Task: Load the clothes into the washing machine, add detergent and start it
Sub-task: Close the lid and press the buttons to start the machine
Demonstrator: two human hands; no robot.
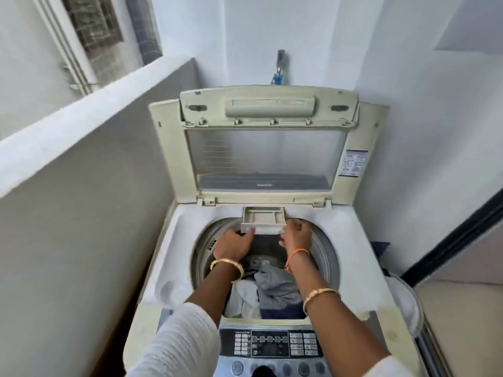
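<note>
A cream top-loading washing machine (pixel 174 240) stands in front of me with its lid (pixel 266 156) raised upright. Grey, white and dark clothes (pixel 269 292) lie in the drum. At the drum's far rim the detergent drawer (pixel 262 219) is pulled out. My left hand (pixel 235 244) grips the drawer's front left corner. My right hand (pixel 296 236) holds its front right corner, fingers curled round the edge. The control panel (pixel 269 346) with buttons and dials sits at the near edge, between my forearms.
A low white wall (pixel 89 123) runs close along the machine's left side. White walls close off the back and right, with a tap (pixel 280 66) above the lid. A dark-framed door (pixel 457 240) and a white bundle (pixel 402 300) are on the right.
</note>
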